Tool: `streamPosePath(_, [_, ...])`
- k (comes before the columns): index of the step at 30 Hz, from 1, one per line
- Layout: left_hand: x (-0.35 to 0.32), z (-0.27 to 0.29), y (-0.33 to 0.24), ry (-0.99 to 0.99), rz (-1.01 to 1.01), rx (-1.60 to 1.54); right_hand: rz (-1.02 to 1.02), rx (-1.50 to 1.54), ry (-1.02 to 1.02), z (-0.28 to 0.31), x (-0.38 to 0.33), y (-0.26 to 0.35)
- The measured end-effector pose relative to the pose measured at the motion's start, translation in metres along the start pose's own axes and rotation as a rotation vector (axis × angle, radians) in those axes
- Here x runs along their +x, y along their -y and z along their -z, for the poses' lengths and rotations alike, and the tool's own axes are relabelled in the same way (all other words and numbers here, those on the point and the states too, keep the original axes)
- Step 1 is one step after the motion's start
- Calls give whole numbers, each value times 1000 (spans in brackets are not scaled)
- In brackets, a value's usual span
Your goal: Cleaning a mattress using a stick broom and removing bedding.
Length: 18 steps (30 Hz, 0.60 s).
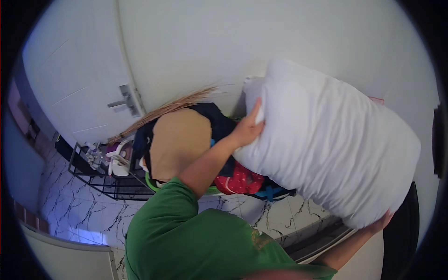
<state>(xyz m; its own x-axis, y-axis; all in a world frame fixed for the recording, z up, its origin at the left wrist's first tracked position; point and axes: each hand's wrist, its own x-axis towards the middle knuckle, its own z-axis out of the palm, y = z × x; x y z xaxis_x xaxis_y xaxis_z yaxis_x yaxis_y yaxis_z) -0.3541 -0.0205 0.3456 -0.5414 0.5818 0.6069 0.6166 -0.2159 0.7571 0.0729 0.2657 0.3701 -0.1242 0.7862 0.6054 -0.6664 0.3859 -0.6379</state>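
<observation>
A big, plump white pillow [331, 144], its cover wrinkled, is held up between my two hands in front of the wall. My left hand [248, 129] grips its left edge, the thumb and fingers pressed into the cloth. Under the lower right corner, my right hand [383, 221] supports it, with most of the fingers hidden beneath. Behind the pillow's upper left edge shows a bit of another pale, greyish-white thing [253, 92], too covered to name.
A black wire rack [105, 189] holds a tan board-like piece [179, 140], dark clothes, a red patterned cloth [240, 179], a white iron [119, 164] and bottles. A straw broom [172, 106] leans across it. At left is a white door [77, 74]; a black panel [405, 233] stands at right.
</observation>
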Motion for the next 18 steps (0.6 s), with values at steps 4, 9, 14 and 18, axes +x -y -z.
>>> streamPosePath(4, [-24, 99, 10, -195, -116, 190, -45, -79, 118, -115, 55, -55])
streamPosePath(9, [-57, 178, 21, -221, 139, 289, -44, -690, 250, -220, 90, -166])
streamPosePath(14, [-71, 254, 33, 129, 733, 410, 2, -1494, 454, -294, 52, -227])
streamPosePath(18, [-92, 291, 71, -107, 626, 1132, 406, -1461, 352, -295, 43, -221])
